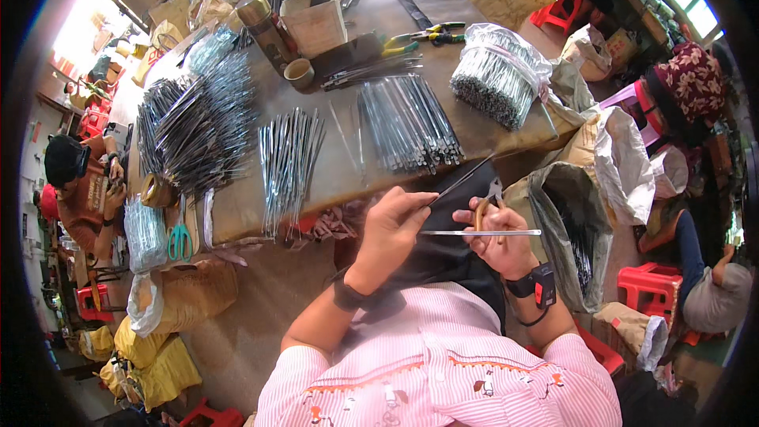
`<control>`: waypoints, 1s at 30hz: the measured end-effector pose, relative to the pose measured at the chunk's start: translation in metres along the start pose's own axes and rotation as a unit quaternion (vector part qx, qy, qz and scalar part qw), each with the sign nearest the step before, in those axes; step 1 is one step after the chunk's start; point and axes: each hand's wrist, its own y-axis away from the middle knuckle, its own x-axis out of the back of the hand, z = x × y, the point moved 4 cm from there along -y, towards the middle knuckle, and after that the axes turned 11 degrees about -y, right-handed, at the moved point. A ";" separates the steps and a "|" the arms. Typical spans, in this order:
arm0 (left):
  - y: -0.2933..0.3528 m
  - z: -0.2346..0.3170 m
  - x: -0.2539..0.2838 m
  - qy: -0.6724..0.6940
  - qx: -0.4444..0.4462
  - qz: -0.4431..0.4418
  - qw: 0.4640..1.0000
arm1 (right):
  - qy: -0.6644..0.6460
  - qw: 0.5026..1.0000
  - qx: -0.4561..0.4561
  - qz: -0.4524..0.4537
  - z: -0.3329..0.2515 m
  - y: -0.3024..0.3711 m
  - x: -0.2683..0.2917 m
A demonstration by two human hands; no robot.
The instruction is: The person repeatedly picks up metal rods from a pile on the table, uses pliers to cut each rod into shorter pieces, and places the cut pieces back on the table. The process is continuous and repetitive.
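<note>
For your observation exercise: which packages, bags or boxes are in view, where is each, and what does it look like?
Cardboard box: far side of table, brown, open-topped.
Clear plastic bag: table's right end, holding bundled grey rods.
Grey sack: floor, beside right hand, open.
Yellow sacks: floor, lower left.

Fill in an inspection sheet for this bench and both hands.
Surface: brown table, crowded.
Job's things: left hand pinches a thin dark strip; right hand holds pliers and a flat metal strip.
Clutter: metal strip piles, bagged bundle, green scissors, cup.
Hands: both shut on their items.
Cables: nothing seen.
Surroundings: open sack, red stools, seated people.
</note>
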 end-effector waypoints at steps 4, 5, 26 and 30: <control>0.004 0.006 -0.002 -0.030 -0.006 0.007 0.999 | 0.294 0.956 -0.002 0.010 0.006 0.007 0.000; 0.005 0.007 -0.002 -0.034 0.006 0.009 0.999 | 0.412 0.909 0.026 0.058 0.007 0.010 0.001; 0.008 0.015 -0.006 -0.002 0.025 -0.031 0.999 | 0.801 0.565 0.192 0.052 0.000 0.012 -0.039; 0.010 0.009 -0.008 0.105 0.110 -0.075 0.985 | 0.576 0.793 0.138 0.143 0.003 0.007 -0.021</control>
